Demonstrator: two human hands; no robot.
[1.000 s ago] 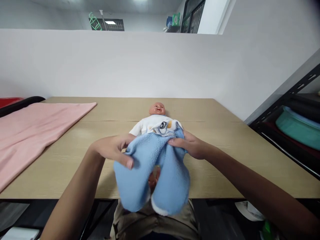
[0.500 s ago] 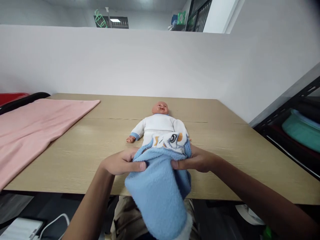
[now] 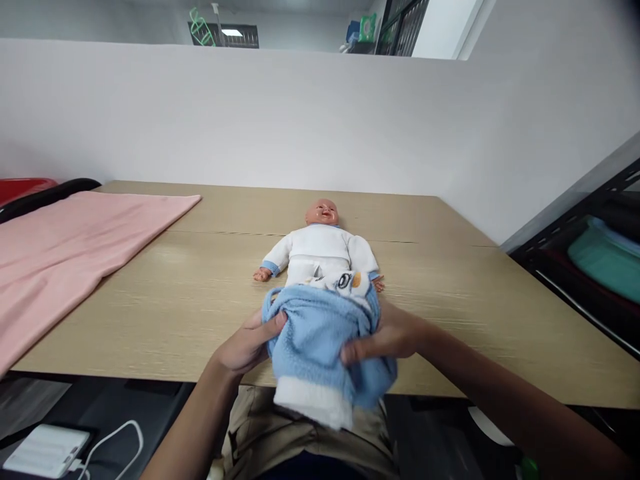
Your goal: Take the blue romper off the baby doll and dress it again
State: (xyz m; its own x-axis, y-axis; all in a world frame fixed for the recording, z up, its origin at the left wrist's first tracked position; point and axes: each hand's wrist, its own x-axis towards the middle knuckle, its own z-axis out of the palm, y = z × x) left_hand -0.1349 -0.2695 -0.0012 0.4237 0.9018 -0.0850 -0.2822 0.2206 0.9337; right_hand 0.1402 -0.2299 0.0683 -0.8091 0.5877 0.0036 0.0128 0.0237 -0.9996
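A baby doll (image 3: 320, 243) in a white top with blue cuffs lies on its back on the table, head away from me. Over its lower body hangs a blue fleece baby garment (image 3: 320, 333) with a white printed part and a white cuff; whether the tube is a sleeve or a leg I cannot tell. My left hand (image 3: 255, 337) grips the garment's left edge, thumb on top. On the right side, my right hand (image 3: 383, 337) is closed on the bunched fleece, its fingers hidden behind the cloth. The doll's legs are out of sight.
A pink cloth (image 3: 100, 240) covers the left part of the wooden table (image 3: 475, 313). Beyond it are a red container (image 3: 25, 189) and a black edge. A white device with a cable (image 3: 47, 450) sits below at left. Dark shelving with green fabric (image 3: 607, 257) stands at right.
The hanging blue tube has been gathered up and shortened, and its white cuff now shows above my lap. My left hand has shifted slightly left and down.
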